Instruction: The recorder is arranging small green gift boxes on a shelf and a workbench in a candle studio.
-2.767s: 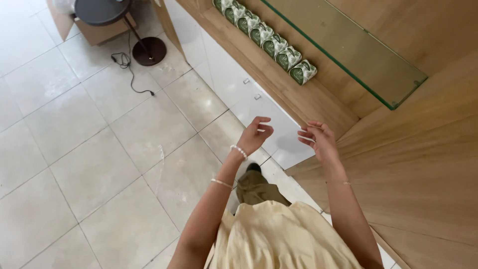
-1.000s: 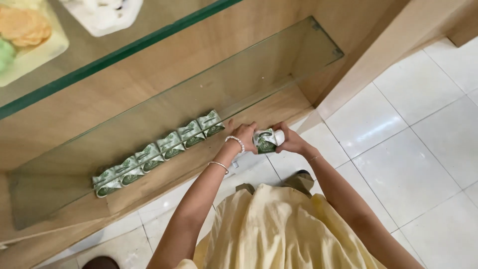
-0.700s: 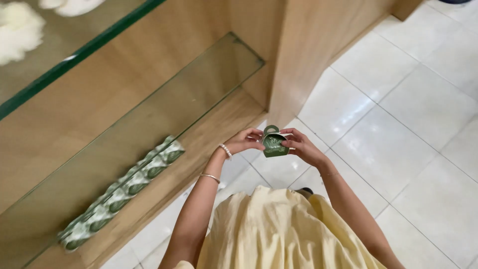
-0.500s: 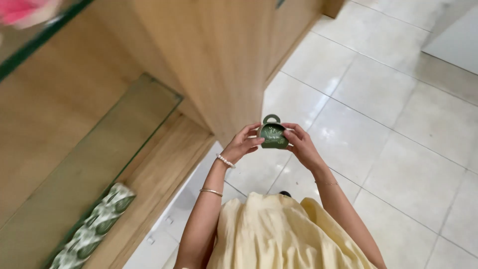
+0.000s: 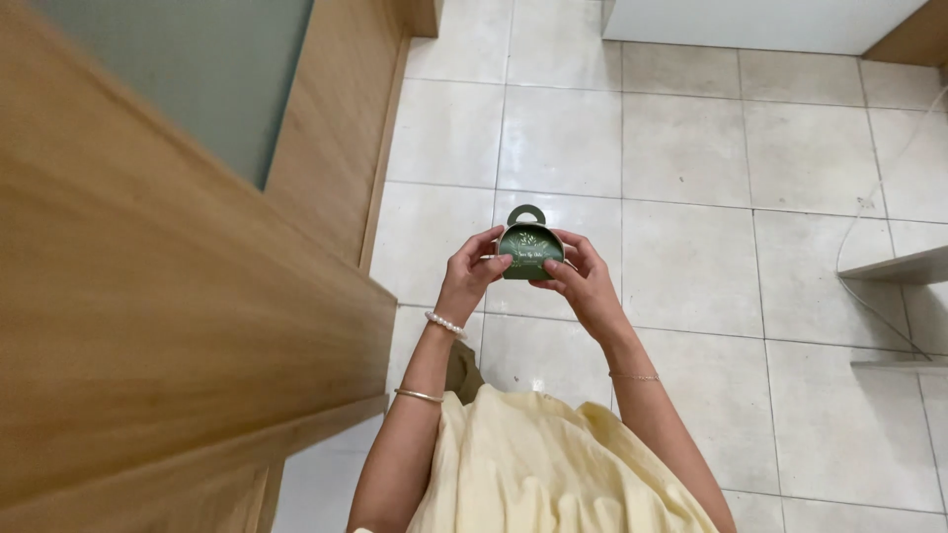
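Note:
A small dark green gift box (image 5: 529, 246) with a looped handle on top and a pale leaf print is held up in front of me over the tiled floor. My left hand (image 5: 472, 270) grips its left side with fingers curled around it. My right hand (image 5: 581, 277) holds its right side, fingertips on the box's front. Both wrists wear thin bracelets, and the left also has a bead bracelet.
A tall wooden cabinet wall (image 5: 148, 276) with a glass panel (image 5: 197, 69) fills the left. Pale floor tiles (image 5: 681, 148) spread ahead. A white unit (image 5: 760, 20) stands at the top, and a cable and shelf edges (image 5: 894, 266) lie at the right.
I took one green box from the row on the glass shelf with both hands, then turned away from the shelf; the row of boxes has left the view.

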